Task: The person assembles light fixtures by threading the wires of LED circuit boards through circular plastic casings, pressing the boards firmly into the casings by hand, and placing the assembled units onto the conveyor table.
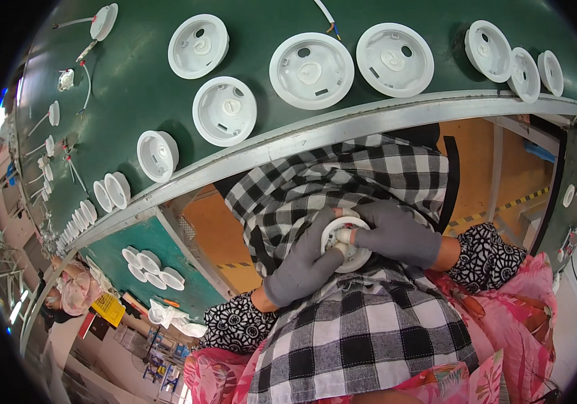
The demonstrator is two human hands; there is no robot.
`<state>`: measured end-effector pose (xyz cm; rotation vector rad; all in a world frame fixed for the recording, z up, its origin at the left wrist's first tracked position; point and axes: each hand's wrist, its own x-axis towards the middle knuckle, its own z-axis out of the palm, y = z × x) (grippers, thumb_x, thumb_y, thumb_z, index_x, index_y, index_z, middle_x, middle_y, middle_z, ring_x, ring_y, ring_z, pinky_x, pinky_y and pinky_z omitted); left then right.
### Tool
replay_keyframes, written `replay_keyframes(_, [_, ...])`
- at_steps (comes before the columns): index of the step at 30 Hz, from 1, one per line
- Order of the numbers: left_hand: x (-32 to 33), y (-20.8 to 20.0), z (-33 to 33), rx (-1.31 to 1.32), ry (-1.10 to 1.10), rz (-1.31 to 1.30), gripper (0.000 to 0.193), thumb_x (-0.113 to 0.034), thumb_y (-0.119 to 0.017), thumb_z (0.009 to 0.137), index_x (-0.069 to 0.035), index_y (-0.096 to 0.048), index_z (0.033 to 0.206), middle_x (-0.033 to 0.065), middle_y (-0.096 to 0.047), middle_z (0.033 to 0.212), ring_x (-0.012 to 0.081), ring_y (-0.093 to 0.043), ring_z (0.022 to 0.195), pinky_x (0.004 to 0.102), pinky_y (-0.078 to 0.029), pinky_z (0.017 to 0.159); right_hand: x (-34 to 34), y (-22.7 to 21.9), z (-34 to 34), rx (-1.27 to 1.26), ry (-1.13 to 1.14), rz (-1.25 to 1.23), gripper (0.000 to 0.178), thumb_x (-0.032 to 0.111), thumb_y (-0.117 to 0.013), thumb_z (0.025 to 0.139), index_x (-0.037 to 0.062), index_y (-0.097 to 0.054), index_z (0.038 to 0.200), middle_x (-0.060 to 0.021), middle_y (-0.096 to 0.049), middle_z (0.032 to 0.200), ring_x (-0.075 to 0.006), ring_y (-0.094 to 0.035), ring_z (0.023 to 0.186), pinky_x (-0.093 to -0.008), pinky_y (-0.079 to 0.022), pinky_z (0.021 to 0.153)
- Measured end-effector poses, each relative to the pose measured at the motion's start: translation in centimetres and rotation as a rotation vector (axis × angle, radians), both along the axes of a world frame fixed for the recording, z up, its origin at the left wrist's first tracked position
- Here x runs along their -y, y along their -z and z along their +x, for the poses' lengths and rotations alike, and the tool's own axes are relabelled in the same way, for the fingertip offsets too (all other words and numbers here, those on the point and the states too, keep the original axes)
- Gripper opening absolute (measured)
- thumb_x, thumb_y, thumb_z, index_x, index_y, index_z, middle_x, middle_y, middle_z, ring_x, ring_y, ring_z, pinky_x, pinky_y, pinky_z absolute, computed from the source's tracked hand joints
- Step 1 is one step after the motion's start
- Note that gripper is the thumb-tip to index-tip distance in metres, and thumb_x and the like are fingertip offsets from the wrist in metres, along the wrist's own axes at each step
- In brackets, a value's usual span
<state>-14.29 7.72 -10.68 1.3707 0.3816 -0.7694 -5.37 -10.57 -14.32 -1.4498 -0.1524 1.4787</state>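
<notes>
Over my lap I hold a white round plastic housing (358,261), shaped like a shallow lamp base with a raised rim. My left hand (304,260), in a grey glove with pale fingertips, grips its left side. From the right, my right hand (397,233), gloved the same way, closes on the rim and has a fingertip pressed inside the dish. Both thumbs or fingertips meet near its middle and hide part of the inside. Small details in the dish are too covered to make out. A black-and-white checked apron (362,323) lies beneath.
Ahead, a green workbench (261,27) with a metal edge (288,138) carries several similar white housings (312,71). Smaller parts with cables (86,87) sit at its left. More housings (153,268) rest on a lower green surface. Another person (76,286) is at the far left.
</notes>
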Motion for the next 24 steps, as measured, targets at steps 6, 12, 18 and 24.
replay_keyframes(6, [-0.2, 0.1, 0.5, -0.025, -0.177, -0.070, 0.057, -0.005, -0.049, 0.087, -0.001, -0.035, 0.142, 0.0125, -0.055, 0.123, 0.0195, -0.054, 0.114, 0.0318, -0.043, 0.100, -0.1, -0.4, 2.4, -0.021, -0.088, 0.085, 0.044, 0.037, -0.061, 0.092, -0.0002, -0.063, 0.115, -0.0111, -0.068, 0.091, -0.0144, -0.065, 0.079, -0.0277, -0.051, 0.071])
replay_keyframes(12, [-0.6, -0.8, 1.0, 0.001, -0.270, -0.111, 0.046, -0.013, -0.048, 0.092, 0.000, -0.040, 0.136, 0.0121, -0.056, 0.121, 0.0178, -0.054, 0.111, 0.0319, -0.043, 0.098, 1.2, -1.1, 3.1, -0.233, 0.043, 0.225, 0.048, 0.040, -0.056, 0.095, -0.0008, -0.057, 0.121, -0.0055, -0.065, 0.087, -0.0085, -0.059, 0.069, -0.0222, -0.048, 0.063])
replay_keyframes(18, [-0.6, -1.3, 0.9, 0.047, -0.238, -0.035, 0.046, -0.015, -0.048, 0.093, 0.000, -0.040, 0.136, 0.0122, -0.056, 0.120, 0.0178, -0.054, 0.111, 0.0311, -0.043, 0.098, 1.1, -1.4, 2.3, -0.117, 0.031, 0.195, 0.044, 0.036, -0.057, 0.094, -0.0003, -0.057, 0.118, -0.0058, -0.065, 0.088, -0.0092, -0.059, 0.070, -0.0231, -0.048, 0.065])
replay_keyframes(24, [-0.2, -1.6, 0.8, -0.012, -0.230, -0.070, 0.048, -0.011, -0.052, 0.090, -0.002, -0.039, 0.136, 0.0122, -0.056, 0.119, 0.0171, -0.056, 0.109, 0.0310, -0.046, 0.095, 0.1, -1.7, 1.0, 0.070, 0.021, 0.122, 0.039, 0.034, -0.059, 0.093, -0.0006, -0.062, 0.111, -0.0086, -0.067, 0.086, -0.0149, -0.063, 0.077, -0.0283, -0.050, 0.071])
